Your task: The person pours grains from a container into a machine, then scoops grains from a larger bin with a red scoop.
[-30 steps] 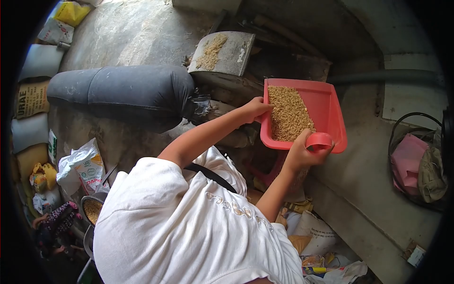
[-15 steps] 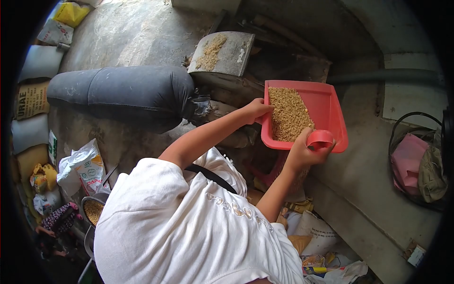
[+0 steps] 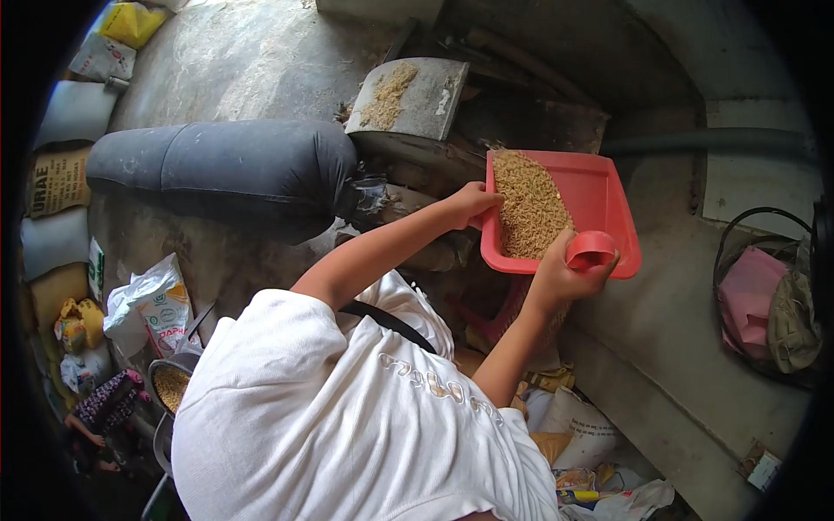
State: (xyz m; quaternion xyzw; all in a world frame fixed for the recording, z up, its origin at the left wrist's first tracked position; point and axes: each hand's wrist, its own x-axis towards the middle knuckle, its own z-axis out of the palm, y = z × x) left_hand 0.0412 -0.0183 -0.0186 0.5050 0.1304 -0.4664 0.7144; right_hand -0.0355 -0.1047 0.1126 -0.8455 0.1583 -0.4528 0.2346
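A dark sack is seen lying at the left. The left hand is clamped on the red scoop's side rim; grain is heaped inside. The handle is wrapped tight by the right hand. The scoop is held up over a grey ledge.

Red scoop of grain

Right of centre in the frame, it is held level; husked grain is piled along its left side.
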